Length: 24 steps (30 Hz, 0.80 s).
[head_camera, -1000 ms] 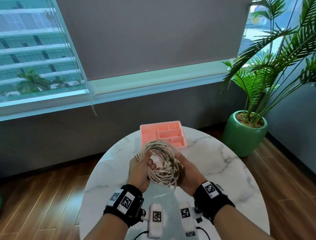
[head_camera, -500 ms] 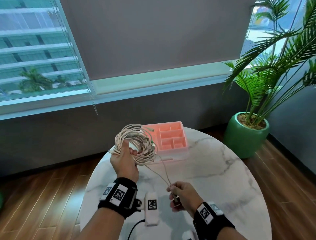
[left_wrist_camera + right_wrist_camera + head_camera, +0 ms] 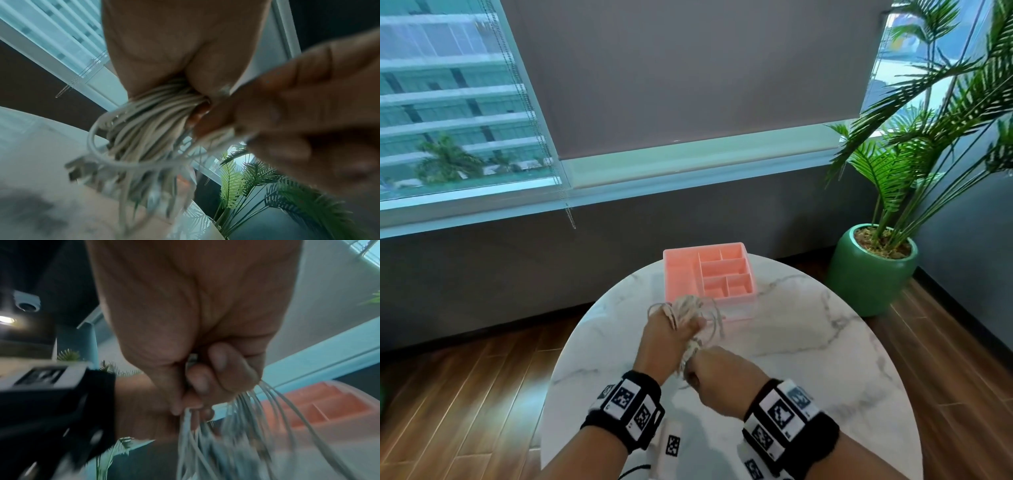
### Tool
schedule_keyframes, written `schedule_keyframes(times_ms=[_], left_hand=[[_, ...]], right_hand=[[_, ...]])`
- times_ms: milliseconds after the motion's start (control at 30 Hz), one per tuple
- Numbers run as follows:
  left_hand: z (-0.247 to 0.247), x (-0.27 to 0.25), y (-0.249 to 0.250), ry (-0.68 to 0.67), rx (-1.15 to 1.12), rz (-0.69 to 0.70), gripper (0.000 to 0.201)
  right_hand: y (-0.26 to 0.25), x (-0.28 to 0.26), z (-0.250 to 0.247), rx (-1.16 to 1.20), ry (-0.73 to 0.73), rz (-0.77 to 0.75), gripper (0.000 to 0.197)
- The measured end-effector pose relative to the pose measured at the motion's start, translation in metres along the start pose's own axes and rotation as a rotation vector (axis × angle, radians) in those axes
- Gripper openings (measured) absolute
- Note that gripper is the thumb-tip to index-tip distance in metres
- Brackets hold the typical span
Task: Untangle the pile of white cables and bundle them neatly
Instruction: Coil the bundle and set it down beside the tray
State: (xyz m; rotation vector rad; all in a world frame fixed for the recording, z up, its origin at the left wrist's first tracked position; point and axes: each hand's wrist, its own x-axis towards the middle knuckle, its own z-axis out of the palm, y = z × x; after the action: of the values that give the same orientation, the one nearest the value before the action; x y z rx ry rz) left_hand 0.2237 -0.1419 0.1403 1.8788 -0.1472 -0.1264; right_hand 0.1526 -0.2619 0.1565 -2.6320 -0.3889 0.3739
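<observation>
Above the marble table's (image 3: pixel 808 342) middle, my left hand (image 3: pixel 667 337) grips the gathered white cable coil (image 3: pixel 686 310); my right hand (image 3: pixel 717 373) pinches loose strands at its near end. Coiling looks done, binding remains, and the pink organizer (image 3: pixel 681 274) waits at the far edge.

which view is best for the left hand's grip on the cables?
Left wrist: the cables pass through the left hand, close up though blurred. Head view shows that hand from behind, the coil sticking out above it. Right wrist shows mostly the right hand gripping strands.
</observation>
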Motion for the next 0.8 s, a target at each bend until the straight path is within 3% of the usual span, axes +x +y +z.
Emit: schedule_keyframes(times_ms=[67,167,233,367,500,600,700,800], left_hand=[[0.001,-0.005,-0.003,-0.154,0.007,-0.009,0.029],[-0.002,-0.010,-0.010,-0.226,0.048,-0.100,0.046],[-0.002,-0.016,-0.009,-0.280,-0.070,-0.165,0.045],[0.001,-0.022,-0.003,-0.407,-0.362,-0.298,0.068],[-0.001,-0.018,-0.002,-0.582,-0.345,-0.216,0.044],[-0.004,-0.014,0.001,-0.717,-0.292,-0.206,0.016],[-0.004,-0.010,0.003,-0.768,-0.247,-0.198,0.016],[-0.004,-0.009,0.002,-0.782,-0.154,-0.155,0.026]], right_hand=[[0.001,0.008,-0.017,0.053,0.068,-0.068,0.018],[0.008,0.006,-0.037,0.208,0.150,-0.080,0.009],[0.012,0.002,-0.043,0.309,0.224,-0.080,0.004],[0.028,0.007,-0.035,0.458,0.420,-0.017,0.009],[0.047,0.009,-0.018,0.450,0.564,-0.001,0.016],[0.061,0.005,-0.012,0.608,0.425,0.031,0.053],[0.069,0.000,-0.012,0.793,0.156,-0.016,0.086],[0.070,-0.005,-0.014,0.871,0.018,-0.036,0.088]])
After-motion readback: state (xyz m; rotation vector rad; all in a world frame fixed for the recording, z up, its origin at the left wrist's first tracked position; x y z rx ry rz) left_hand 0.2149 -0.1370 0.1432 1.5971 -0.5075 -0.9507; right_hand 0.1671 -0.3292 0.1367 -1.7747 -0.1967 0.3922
